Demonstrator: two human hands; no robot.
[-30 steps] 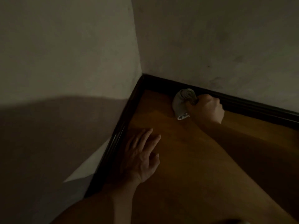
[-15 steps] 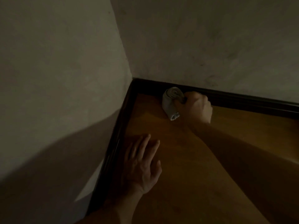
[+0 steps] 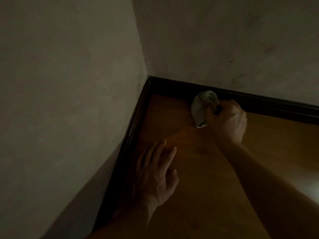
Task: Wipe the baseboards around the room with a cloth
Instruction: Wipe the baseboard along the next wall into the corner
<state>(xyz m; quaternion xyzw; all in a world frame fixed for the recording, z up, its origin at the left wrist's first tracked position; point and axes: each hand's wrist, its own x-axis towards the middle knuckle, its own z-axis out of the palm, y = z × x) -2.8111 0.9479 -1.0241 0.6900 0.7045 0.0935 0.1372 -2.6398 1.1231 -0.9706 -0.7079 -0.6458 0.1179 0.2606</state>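
**A:** The fingers (image 3: 230, 105) of the right hand (image 3: 229, 121) are curled tight round a bunched grey cloth (image 3: 201, 107). Where does the cloth touch?

**B:** It is pressed against the dark baseboard (image 3: 269, 105) of the back wall, near the corner (image 3: 148, 80) but not in it. Its lower end hangs down to the wooden floor (image 3: 215, 178). The left hand (image 3: 155, 175) holds nothing. Its fingers (image 3: 162, 150) lie straight and a little spread, flat on the floor just beside the side baseboard (image 3: 131, 135), probably as a support.

**A:** How far along is the person with the task?

**B:** It is difficult to judge. The wiping is in progress on the back wall's board, that much is plain. The room is dim and both boards look equally dark, so no wiped part can be told from an unwiped part. The short stretch between the cloth and the corner has to be covered, if it is not yet. Whether the side board is done, I cannot tell. The rest of the room is out of view.

**A:** Is there any brand or writing?

**B:** None that can be read. The cloth has a small pale bit at its lower end, perhaps a tag, but it is too small to tell. The walls (image 3: 224, 40) carry only faint smudges, no letters.
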